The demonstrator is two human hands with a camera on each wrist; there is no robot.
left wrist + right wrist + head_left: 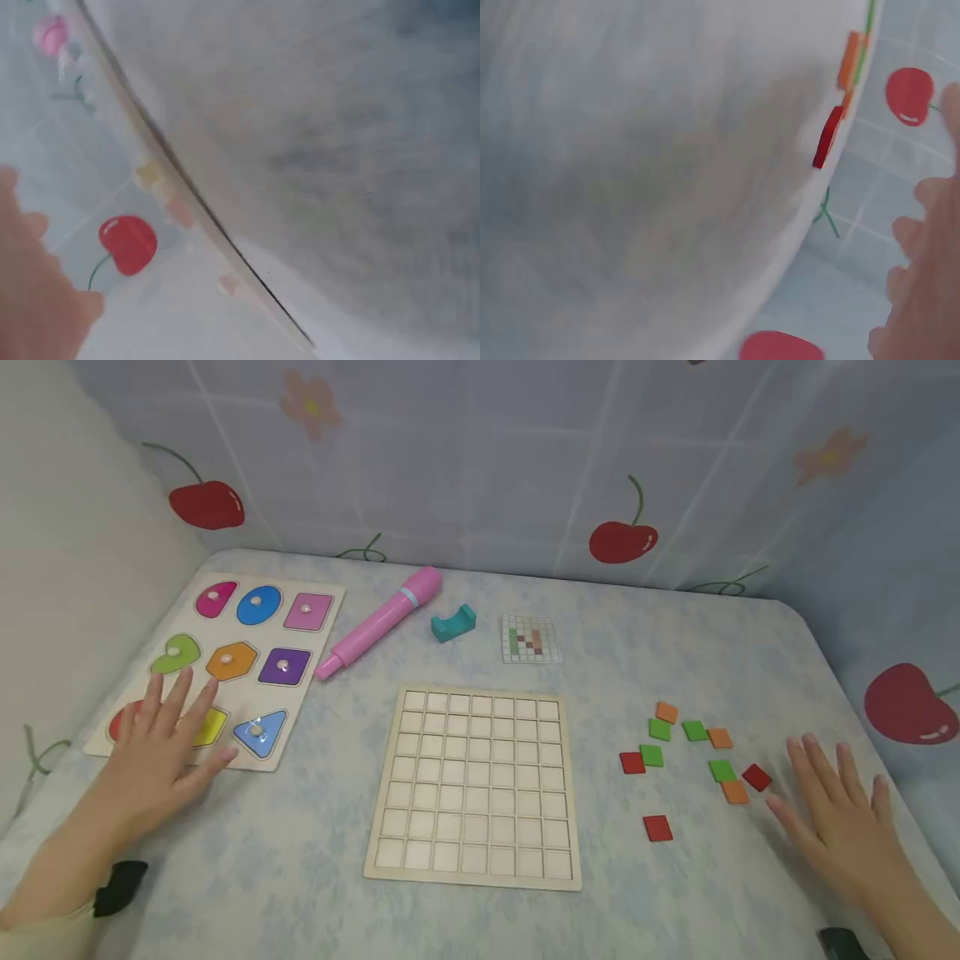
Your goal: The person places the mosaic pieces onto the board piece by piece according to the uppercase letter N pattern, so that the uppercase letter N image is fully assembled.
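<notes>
My left hand [153,756] has its fingers spread over the lower left of a shape puzzle board [288,727], overlapping its red and yellow pieces. On the right, my right hand [843,818] is held with fingers extended and nothing in them. Just left of its fingertips lies a red square tile [757,777], with several green tiles [722,771], orange tiles [736,792] and other red tiles scattered beyond. In the right wrist view, the red tile [828,138] shows near the fingers. A wooden grid board [465,781] with bare square cells lies between the hands.
Behind the grid board lie a pink pen-like stick [378,625], a teal curved block [453,623] and a small gridded pattern card [531,639]. A cherry-print curtain [480,468] hangs along the table's back edge, and a white wall [67,527] stands at left.
</notes>
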